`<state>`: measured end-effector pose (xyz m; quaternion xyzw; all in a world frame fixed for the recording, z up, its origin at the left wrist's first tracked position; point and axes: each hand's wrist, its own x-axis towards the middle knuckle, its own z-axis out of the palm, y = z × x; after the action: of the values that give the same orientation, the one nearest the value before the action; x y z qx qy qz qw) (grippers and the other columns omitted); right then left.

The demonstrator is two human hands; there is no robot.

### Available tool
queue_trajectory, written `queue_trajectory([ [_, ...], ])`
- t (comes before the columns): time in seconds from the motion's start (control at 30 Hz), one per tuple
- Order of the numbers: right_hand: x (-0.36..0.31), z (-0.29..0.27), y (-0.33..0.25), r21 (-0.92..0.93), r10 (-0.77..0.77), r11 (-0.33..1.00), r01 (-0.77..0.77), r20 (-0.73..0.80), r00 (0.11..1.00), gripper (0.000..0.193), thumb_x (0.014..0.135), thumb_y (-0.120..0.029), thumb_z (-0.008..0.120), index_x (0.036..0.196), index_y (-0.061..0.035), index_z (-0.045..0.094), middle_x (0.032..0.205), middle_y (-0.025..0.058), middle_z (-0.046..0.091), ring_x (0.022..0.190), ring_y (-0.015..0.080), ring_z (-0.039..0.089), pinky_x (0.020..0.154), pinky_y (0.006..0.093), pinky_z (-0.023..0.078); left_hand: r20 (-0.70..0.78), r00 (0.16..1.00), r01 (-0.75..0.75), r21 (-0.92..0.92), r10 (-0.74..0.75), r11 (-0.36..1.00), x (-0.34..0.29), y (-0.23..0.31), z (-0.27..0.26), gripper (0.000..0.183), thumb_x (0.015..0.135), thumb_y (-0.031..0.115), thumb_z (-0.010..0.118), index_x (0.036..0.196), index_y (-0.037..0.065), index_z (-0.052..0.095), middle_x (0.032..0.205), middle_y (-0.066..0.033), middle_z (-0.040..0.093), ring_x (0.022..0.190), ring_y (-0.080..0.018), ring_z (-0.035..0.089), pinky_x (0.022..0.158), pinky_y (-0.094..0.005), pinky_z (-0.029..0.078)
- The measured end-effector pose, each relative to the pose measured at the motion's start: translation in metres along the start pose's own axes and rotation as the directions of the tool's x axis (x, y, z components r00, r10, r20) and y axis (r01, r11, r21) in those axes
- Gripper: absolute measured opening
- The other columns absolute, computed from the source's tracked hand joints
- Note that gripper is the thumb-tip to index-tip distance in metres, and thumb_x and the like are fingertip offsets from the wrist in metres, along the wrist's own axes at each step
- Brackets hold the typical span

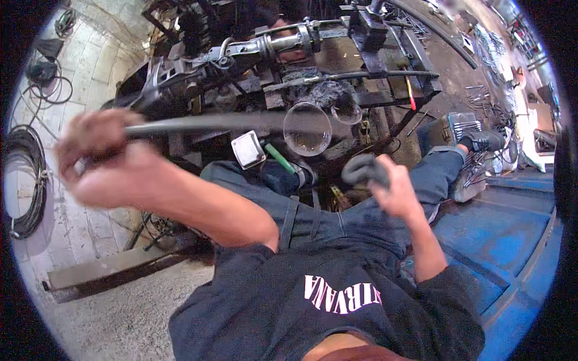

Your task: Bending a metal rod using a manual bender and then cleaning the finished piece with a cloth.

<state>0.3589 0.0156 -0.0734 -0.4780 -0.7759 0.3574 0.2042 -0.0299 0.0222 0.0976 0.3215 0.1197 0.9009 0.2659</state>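
Note:
My left hand [99,144], smeared by motion, is closed round one end of a long pale metal rod [180,124]. The rod reaches right across the view, and its far end blurs out over the greasy machine parts. In front of my lap, my right hand [394,188] grips a dark grey rounded piece [366,171]; its exact kind does not show. Between the hands are a white square container [248,150] and a green handle [280,157], close to my left shoe. Two clear round shapes [307,129] appear near the rod's far end; I cannot tell what they are.
A dark metal assembly with a shiny shaft [247,49] spans the far side. A red-handled tool [411,93] hangs at its right end. A worn blue case [448,133] and blue metal panels [490,234] are to the right. Coiled cable [29,180] and a beam [108,269] lie left.

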Motion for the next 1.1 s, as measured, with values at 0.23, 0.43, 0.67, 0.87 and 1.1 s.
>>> queue_trajectory([
  [0.23, 0.065, 0.027, 0.019, 0.659, 0.159, 0.742, 0.122, -0.351, 0.923, 0.057, 0.091, -0.012, 0.070, 0.140, 0.0030, 0.045, 0.134, 0.0117, 0.057, 0.118, 0.0236, 0.057, 0.106, 0.0362, 0.041, 0.371, 0.927, -0.043, -0.019, 0.047, 0.999, -0.036, 0.004, 0.024, 0.030, 0.097, 0.028, 0.049, 0.071, 0.016, 0.039, 0.058, 0.0053, 0.024, 0.049, -0.0070, 0.016, 0.048, -0.0287, 0.015],
  [0.43, 0.143, 0.074, -0.076, 0.590, -0.097, 0.788, 0.176, -0.163, 0.982, 0.067, 0.084, -0.022, 0.078, 0.137, -0.0019, 0.044, 0.134, 0.0175, 0.056, 0.124, 0.0299, 0.054, 0.109, 0.0401, 0.039, 0.265, 0.963, 0.039, 0.076, -0.058, 0.996, -0.072, 0.042, -0.018, 0.036, 0.103, 0.034, 0.046, 0.075, 0.014, 0.037, 0.060, 0.0043, 0.024, 0.049, -0.0075, 0.015, 0.047, -0.0290, 0.016],
  [0.67, 0.188, 0.141, -0.067, -0.296, -0.446, 0.835, 0.465, 0.131, 0.885, 0.050, 0.086, -0.033, 0.072, 0.124, -0.0024, 0.061, 0.134, 0.0213, 0.056, 0.128, 0.0392, 0.051, 0.109, 0.0488, 0.040, 0.037, 0.999, 0.023, -0.033, -0.022, 0.999, -0.085, 0.038, -0.071, 0.036, 0.102, 0.028, 0.045, 0.071, 0.013, 0.036, 0.057, 0.0029, 0.023, 0.047, -0.0085, 0.016, 0.044, -0.0278, 0.016],
  [0.87, 0.159, 0.083, -0.070, 0.916, -0.276, -0.019, -0.401, 0.380, 0.883, 0.057, 0.103, -0.047, 0.042, 0.126, 0.0016, 0.060, 0.129, 0.0232, 0.063, 0.121, 0.0428, 0.058, 0.110, 0.0511, 0.040, -0.447, 0.892, -0.083, -0.306, -0.066, 0.949, -0.095, 0.003, -0.149, 0.034, 0.096, 0.023, 0.049, 0.065, 0.014, 0.037, 0.054, 0.0031, 0.025, 0.044, -0.0109, 0.016, 0.042, -0.0285, 0.016],
  [1.1, 0.140, 0.066, -0.100, 0.840, -0.208, -0.536, -0.080, -0.039, 0.977, 0.067, 0.100, -0.054, 0.039, 0.140, -0.0002, 0.050, 0.151, 0.0219, 0.045, 0.142, 0.0420, 0.037, 0.119, 0.0622, 0.022, -0.385, 0.895, -0.132, -0.712, -0.226, 0.690, -0.125, -0.056, -0.179, 0.022, 0.097, 0.015, 0.046, 0.077, 0.008, 0.047, 0.058, 0.0023, 0.029, 0.050, -0.0110, 0.027, 0.048, -0.0270, 0.027],
])
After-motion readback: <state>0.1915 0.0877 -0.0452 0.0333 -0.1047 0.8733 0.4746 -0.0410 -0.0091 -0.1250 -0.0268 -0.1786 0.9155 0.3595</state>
